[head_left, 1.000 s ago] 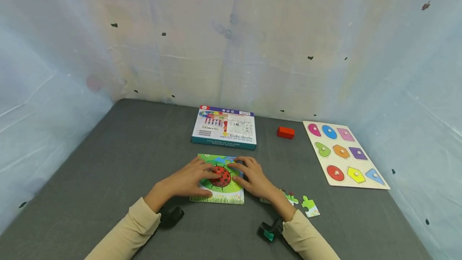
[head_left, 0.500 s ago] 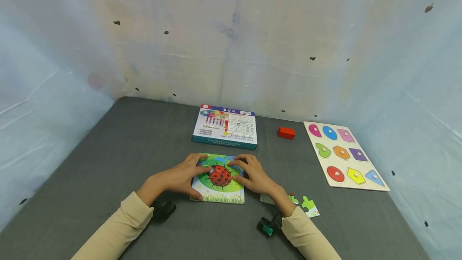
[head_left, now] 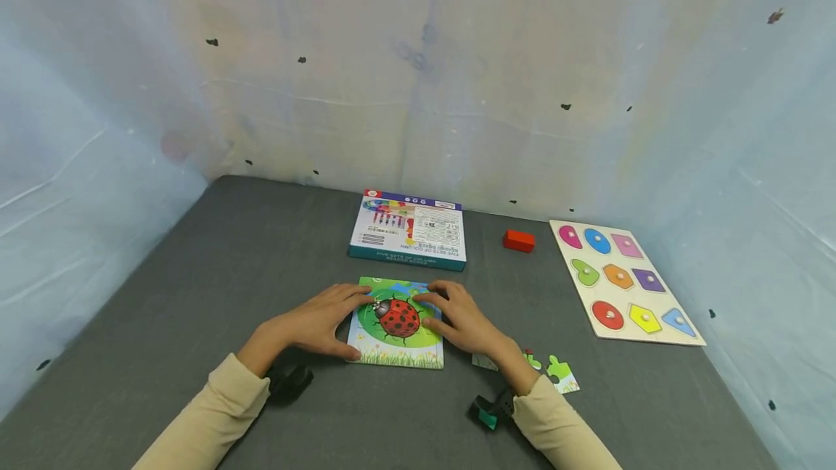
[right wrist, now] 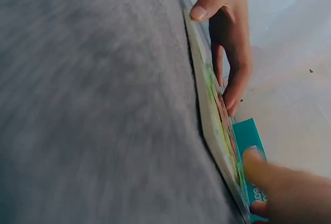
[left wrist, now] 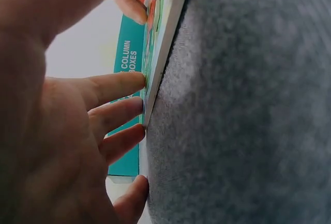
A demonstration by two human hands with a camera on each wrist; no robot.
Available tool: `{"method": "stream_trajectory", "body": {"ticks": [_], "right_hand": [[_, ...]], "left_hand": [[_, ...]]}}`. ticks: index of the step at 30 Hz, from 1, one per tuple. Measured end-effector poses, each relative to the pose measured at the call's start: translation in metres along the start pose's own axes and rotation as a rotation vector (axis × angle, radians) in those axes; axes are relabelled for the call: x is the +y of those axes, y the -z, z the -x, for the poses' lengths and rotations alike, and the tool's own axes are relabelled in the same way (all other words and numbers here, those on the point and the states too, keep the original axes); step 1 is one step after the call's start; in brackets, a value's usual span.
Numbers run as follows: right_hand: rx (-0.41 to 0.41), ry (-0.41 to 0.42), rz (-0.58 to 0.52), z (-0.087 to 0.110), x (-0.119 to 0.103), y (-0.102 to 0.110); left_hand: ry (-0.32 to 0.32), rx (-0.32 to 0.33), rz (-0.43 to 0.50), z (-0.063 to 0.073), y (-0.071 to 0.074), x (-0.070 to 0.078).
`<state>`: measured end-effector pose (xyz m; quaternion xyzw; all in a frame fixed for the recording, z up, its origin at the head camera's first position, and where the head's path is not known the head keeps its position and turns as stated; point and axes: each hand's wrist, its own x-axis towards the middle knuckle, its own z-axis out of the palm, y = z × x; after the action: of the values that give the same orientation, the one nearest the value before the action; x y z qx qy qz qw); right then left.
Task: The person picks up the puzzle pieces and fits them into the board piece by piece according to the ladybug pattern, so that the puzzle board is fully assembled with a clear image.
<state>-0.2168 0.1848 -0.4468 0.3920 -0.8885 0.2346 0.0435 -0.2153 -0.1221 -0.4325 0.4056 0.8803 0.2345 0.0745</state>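
Grey cloth-like covering lies over the table (head_left: 392,419), and pale sheeting (head_left: 418,129) with some small dark spots hangs behind it and at both sides. On this surface the ladybird puzzle board (head_left: 399,319) lies flat, its grass border toward the person; clock directions below are taken from its centre, with 12 o'clock away from the person.

The left grip (head_left: 320,321) is spread: its fingertips touch the board around 10 to 11 o'clock, the thumb is at the edge near 8 o'clock, and in the left wrist view the little finger lies apart, beyond the board. The right grip (head_left: 460,321) is also spread, with fingers slightly bent, reaching over the board from 1 to 3 o'clock. Whether its thumb touches the board, I cannot tell. Neither of them pinches anything.

Near 4 o'clock, just beside the right forearm, lies a loose puzzle piece (head_left: 562,373), green and white; other pieces (head_left: 532,361) are partly hidden by this forearm. At 12 o'clock, near the board, a flat printed box (head_left: 410,231) with teal side rests, its letters upside down for the head camera. A red block (head_left: 519,241) is at 2 o'clock. Well apart, between 2 and 3 o'clock, lies a cream shape board (head_left: 623,283) with nine coloured, knobbed shapes.
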Motion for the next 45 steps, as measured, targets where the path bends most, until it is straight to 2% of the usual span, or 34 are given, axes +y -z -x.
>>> {"method": "stream_trajectory", "body": {"ticks": [4,11,14,18,23,28,37,41,45], "right_hand": [[-0.019,-0.007,-0.024,0.01,-0.001,0.012],[0.07,-0.006,-0.01,0.045,0.008,0.037],[0.076,-0.04,0.008,0.063,0.01,0.043],[0.041,-0.116,0.024,0.083,0.008,0.045],[0.035,-0.152,0.074,0.097,0.006,0.043],[0.073,-0.167,0.112,0.102,0.008,0.039],[0.143,-0.149,0.104,0.102,0.01,0.031],[0.158,-0.148,0.094,0.091,0.005,0.031],[0.175,-0.117,0.064,0.072,-0.008,0.028]], "left_hand": [[0.022,-0.012,0.005,0.0,0.0,0.0],[0.009,0.005,0.002,0.001,0.003,0.0],[0.007,0.006,-0.004,0.0,0.003,-0.001],[0.011,-0.001,-0.013,-0.001,0.002,-0.001],[0.011,0.001,-0.002,-0.001,0.001,-0.002],[0.012,0.0,0.002,-0.002,0.0,-0.002],[0.014,-0.003,0.001,-0.002,0.0,-0.002],[0.013,-0.005,0.009,-0.002,0.0,-0.003],[0.004,-0.001,0.012,-0.001,0.0,-0.003]]}}
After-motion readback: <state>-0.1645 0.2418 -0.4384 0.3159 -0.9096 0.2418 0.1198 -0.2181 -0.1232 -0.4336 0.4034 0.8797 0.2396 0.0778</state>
